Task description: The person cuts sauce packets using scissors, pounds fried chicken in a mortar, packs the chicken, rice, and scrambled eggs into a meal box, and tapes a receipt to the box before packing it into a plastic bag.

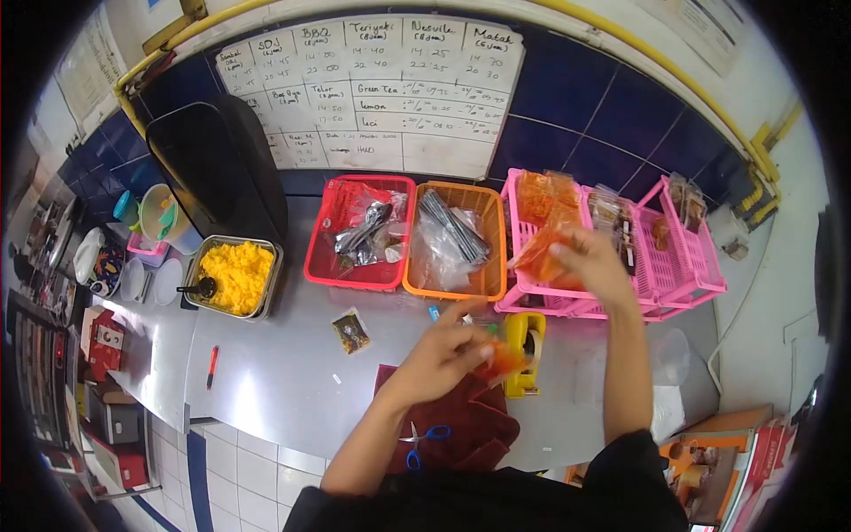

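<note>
My left hand is closed on a small clear sachet of orange-red sauce, slightly blurred, above a dark red cloth. Higher up on the right, my right hand pinches another orange-red sauce sachet at the front of a pink basket. More orange-red packets fill that basket's back part. A yellow tape dispenser stands between my hands, just right of the left-hand sachet. Blue-handled scissors lie on the cloth.
A red basket with wrapped cutlery and an orange basket with dark straws stand behind my left hand. A dark sachet and a red pen lie on the metal table. Yellow rice fills a steel pan at left.
</note>
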Available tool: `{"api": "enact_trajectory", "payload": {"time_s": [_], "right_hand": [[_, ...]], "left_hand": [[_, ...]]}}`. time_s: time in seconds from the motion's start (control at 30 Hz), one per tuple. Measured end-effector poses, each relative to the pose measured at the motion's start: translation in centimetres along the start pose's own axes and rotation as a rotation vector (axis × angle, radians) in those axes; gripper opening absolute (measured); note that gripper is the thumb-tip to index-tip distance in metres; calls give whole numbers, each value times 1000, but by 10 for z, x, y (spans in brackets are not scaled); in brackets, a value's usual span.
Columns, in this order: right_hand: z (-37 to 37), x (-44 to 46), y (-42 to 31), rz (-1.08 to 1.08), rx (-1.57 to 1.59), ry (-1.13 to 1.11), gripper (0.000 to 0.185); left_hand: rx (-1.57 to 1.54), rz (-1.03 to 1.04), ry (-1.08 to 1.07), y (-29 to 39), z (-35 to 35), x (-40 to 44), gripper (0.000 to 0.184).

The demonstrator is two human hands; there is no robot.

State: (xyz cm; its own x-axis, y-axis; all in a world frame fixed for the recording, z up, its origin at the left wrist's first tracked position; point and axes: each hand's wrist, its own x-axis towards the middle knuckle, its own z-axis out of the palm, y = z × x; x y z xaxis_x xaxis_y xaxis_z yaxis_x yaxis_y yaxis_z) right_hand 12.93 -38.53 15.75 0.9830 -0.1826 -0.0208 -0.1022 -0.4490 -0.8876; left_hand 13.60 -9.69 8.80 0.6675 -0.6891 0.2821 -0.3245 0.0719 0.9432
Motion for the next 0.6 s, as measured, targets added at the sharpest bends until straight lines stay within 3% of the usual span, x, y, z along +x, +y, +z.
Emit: {"api": "enact_trajectory", "payload": {"time_s": [0.07,0.13,0.2,0.23,0.33,0.4,0.53,0.6], "right_hand": [[25,-40,-4,-20,263,15,13],[45,-72,-8,-13,329,36,13],[63,-96,-8,41,508,37,16],[69,-103,-12,37,517,48,16],[76,-119,-22,-13,548,38,19],[72,-120,-24,-44,262,-144,17],[88,-123,-13,14,313,-163,15],[101,-123,3,1,402,-63,18]], "left_hand": [[17,97,4,11,9,12,13],[-251,-84,39,18,16,14,12],[-251,-170,38,29,19,0,12],[-256,-262,52,33,19,-9,12],[-117,-192,-11,32,16,-35,13],[-54,-160,-33,40,13,-46,13],[124,-96,24,41,10,-61,11],[141,-98,53,42,12,-67,11]]}}
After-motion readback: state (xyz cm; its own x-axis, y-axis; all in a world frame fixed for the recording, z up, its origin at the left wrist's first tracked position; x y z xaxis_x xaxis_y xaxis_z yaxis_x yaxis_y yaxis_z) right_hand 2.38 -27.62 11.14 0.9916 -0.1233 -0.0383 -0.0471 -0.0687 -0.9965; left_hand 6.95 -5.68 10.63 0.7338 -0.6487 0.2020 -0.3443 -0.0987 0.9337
